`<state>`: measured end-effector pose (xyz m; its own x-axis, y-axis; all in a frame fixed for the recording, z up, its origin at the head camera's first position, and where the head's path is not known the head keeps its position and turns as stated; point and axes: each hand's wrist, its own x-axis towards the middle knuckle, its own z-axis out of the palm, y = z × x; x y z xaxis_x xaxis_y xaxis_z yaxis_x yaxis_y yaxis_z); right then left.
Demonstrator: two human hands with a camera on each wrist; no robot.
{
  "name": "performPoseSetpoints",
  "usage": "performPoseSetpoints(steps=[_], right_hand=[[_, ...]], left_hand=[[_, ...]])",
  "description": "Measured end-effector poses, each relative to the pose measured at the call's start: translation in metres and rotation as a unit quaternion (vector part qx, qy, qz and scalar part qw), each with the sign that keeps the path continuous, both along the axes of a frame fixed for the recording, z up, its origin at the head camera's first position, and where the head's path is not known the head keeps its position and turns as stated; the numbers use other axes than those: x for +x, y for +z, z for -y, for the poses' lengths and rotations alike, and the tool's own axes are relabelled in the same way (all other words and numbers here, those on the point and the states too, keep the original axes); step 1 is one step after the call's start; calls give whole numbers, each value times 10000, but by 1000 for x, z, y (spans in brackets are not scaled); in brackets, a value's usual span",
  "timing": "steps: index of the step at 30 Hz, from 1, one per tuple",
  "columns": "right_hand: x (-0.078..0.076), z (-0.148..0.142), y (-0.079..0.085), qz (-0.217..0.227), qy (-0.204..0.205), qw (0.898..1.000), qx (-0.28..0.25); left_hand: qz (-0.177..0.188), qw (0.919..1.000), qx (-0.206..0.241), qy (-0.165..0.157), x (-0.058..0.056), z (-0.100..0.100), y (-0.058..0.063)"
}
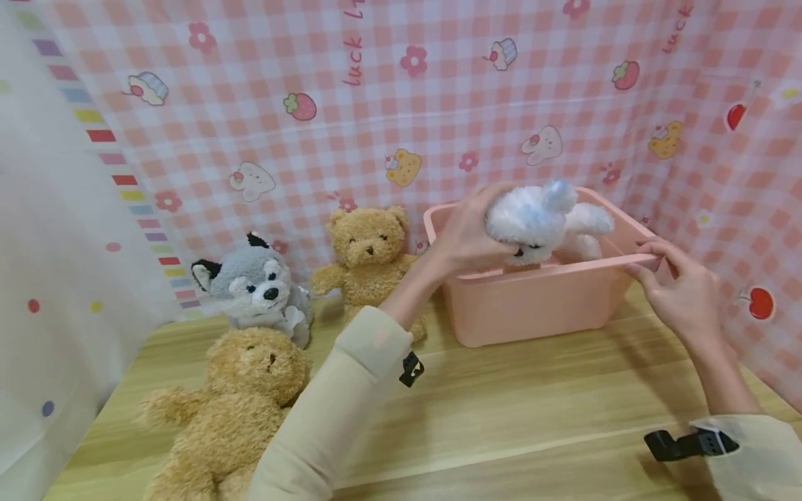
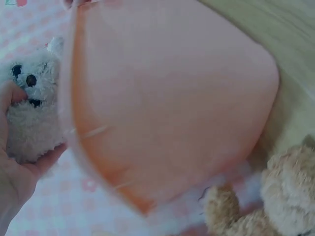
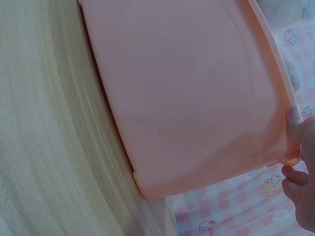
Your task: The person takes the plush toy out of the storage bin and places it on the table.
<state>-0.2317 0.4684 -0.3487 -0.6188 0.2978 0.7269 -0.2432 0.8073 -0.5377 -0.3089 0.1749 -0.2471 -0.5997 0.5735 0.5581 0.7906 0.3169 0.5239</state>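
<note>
My left hand (image 1: 466, 233) grips a fluffy white and pale-blue plush toy (image 1: 526, 219) by its head, over the pink plastic bin (image 1: 532, 303). In the left wrist view, fingers and thumb wrap round the plush toy (image 2: 37, 120), whose dark eyes and nose show past the bin's rim. At the bin's right front corner, my right hand (image 1: 686, 292) pinches the rim between thumb and fingers. The right wrist view has this hand (image 3: 304, 167) on the rim, with the bin's outer wall (image 3: 182, 98) filling the middle. The bin's floor is mostly hidden.
Left of the bin sits a brown teddy bear (image 1: 370, 250), beside a grey and white husky plush (image 1: 263, 285). Another brown teddy (image 1: 232, 410) lies nearer, partly behind my left sleeve. Checked pink cloth (image 1: 351, 139) hangs behind the wooden table (image 1: 489, 403).
</note>
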Motion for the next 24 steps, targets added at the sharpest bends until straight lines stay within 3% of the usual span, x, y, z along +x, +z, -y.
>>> performPoseSetpoints(steps=[7,15,22,24], right_hand=[[1,-1,0,139,13,9999,0],[1,0,-2,200,51,9998,-42],[-1,-1,-2,227,-13,9997,-108],[-1,1,-2,247,-20,9996,-122]], left_hand=[[-359,9967,724,116,11,21,28],[-691,9845,1564,394,30,43,50],[-1743,9633,1988,473,44,65,65],[-1865,9585,2108,454,47,71,69]])
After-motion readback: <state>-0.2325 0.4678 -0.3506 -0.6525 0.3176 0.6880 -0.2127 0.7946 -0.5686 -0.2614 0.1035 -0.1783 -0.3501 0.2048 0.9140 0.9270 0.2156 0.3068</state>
